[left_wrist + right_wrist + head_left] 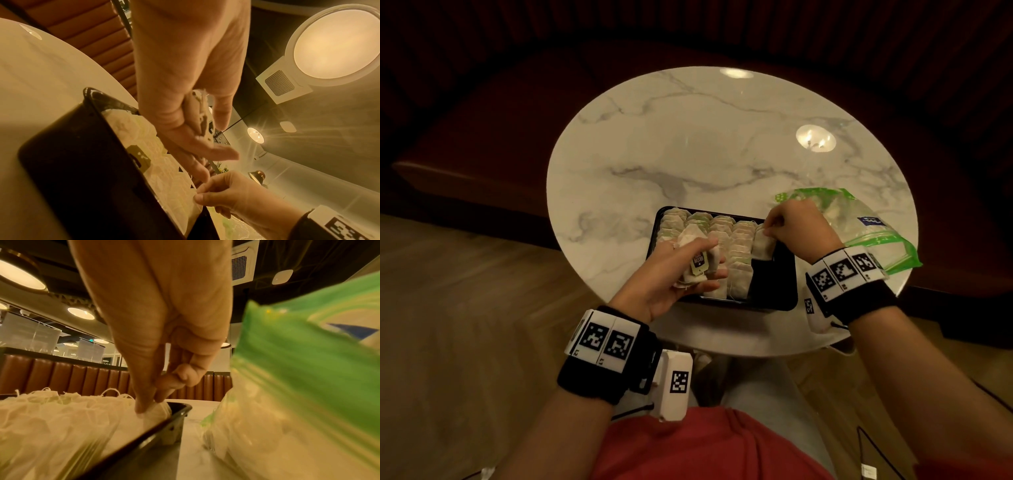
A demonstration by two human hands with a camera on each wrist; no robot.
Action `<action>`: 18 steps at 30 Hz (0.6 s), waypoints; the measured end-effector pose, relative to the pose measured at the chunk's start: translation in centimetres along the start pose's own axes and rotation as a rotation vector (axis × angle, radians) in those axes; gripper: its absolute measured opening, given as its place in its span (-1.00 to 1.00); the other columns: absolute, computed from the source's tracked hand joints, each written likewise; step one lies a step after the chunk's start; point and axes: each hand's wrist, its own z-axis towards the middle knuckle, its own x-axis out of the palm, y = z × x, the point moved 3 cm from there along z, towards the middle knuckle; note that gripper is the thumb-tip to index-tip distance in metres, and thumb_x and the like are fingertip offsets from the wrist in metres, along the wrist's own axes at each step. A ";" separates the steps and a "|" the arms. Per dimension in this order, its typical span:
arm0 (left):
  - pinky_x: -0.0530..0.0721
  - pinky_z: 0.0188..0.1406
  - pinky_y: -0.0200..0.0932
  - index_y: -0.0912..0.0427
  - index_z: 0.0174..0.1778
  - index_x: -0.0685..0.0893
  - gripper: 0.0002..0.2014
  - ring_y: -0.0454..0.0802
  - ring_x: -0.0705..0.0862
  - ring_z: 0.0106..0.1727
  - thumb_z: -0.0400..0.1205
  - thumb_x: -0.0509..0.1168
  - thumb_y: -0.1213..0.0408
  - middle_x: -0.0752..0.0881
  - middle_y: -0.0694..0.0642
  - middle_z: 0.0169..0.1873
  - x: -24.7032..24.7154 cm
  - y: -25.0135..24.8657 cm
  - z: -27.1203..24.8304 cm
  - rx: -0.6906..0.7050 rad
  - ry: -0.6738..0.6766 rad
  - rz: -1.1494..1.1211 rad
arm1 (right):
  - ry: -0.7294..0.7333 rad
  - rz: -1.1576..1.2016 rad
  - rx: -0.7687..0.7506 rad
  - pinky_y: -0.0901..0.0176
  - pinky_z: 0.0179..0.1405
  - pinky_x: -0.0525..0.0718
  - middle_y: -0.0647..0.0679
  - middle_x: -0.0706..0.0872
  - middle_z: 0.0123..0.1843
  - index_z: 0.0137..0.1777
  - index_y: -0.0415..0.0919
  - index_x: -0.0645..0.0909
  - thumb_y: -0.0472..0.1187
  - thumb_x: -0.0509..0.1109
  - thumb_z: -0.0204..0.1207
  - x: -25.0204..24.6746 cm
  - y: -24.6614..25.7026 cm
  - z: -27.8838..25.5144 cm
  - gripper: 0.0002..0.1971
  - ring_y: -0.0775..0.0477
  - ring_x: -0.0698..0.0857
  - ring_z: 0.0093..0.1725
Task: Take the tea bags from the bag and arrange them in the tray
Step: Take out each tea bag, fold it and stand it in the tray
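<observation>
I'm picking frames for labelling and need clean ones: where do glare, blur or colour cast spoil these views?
Head view: lamp glare on the marble table, dim surroundings. Left wrist view: yellow cast, flare from a ceiling lamp. Right wrist view: the green bag is smeared by blur, as are the near tea bags.

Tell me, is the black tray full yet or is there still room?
Nearly full. Tea bags fill four rows of the black tray; the rightmost row shows bare black bottom near the person.

My black tray [787, 274] sits on the near table edge, rows of pale tea bags [739, 246] standing packed in it, the right column part empty. The green-trimmed clear bag [859, 226] lies just right, slumped.
</observation>
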 end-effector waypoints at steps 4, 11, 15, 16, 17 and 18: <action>0.81 -0.23 -0.15 0.30 0.28 0.64 -0.72 0.24 0.80 0.09 0.66 0.21 0.40 0.73 0.39 0.19 0.2 -0.1 -0.1 -0.018 0.086 -0.080 | -0.040 0.036 -0.013 0.16 -0.04 0.54 -0.13 0.74 -0.18 -0.12 -0.22 0.78 -0.31 0.53 0.45 0.2 -0.4 0.2 -0.96 -0.18 0.66 0.05; 0.77 -0.32 -0.27 0.28 0.25 0.64 -0.75 0.14 0.83 -0.01 0.71 0.16 0.49 0.80 0.27 0.09 0.4 -0.5 -0.3 0.042 0.147 -0.062 | -0.100 0.218 -0.172 0.40 -0.16 0.52 0.05 0.75 -0.22 -0.06 -0.19 0.78 -0.18 0.49 0.54 -1.4 1.3 -2.1 -0.90 0.04 0.70 -0.15; 0.78 -0.18 -0.25 0.28 0.32 0.62 -0.72 0.11 0.82 0.07 0.69 0.25 0.42 0.82 0.18 0.08 0.6 -0.5 -0.5 0.104 0.201 0.009 | -0.044 0.425 -0.248 0.46 -0.17 0.59 0.21 0.78 -0.20 -0.03 -0.05 0.79 -0.05 0.46 0.56 -2.9 3.7 -4.7 -0.87 0.18 0.72 -0.17; 0.77 -0.18 -0.25 0.29 0.33 0.62 -0.71 0.10 0.82 0.08 0.69 0.26 0.41 0.82 0.17 0.07 0.6 -0.5 -0.5 0.117 0.206 0.028 | -0.016 0.453 -0.260 0.42 -0.18 0.62 0.19 0.79 -0.19 -0.02 -0.04 0.80 -0.01 0.46 0.54 -3.1 4.2 -5.3 -0.84 0.19 0.71 -0.18; 0.75 -0.18 -0.25 0.30 0.34 0.62 -0.70 0.09 0.81 0.09 0.68 0.27 0.40 0.82 0.17 0.06 0.5 -0.5 -0.5 0.129 0.205 0.044 | 0.016 0.466 -0.266 0.38 -0.20 0.63 0.17 0.79 -0.19 -0.01 -0.04 0.80 0.02 0.46 0.53 -3.1 4.6 -5.8 -0.81 0.21 0.70 -0.19; 0.74 -0.17 -0.25 0.31 0.34 0.62 -0.70 0.09 0.81 0.10 0.68 0.28 0.40 0.82 0.19 0.06 0.4 -0.5 -0.4 0.140 0.200 0.059 | 0.047 0.474 -0.264 0.34 -0.23 0.65 0.16 0.79 -0.18 0.01 -0.04 0.80 0.04 0.46 0.51 -3.1 5.0 -6.2 -0.79 0.24 0.70 -0.21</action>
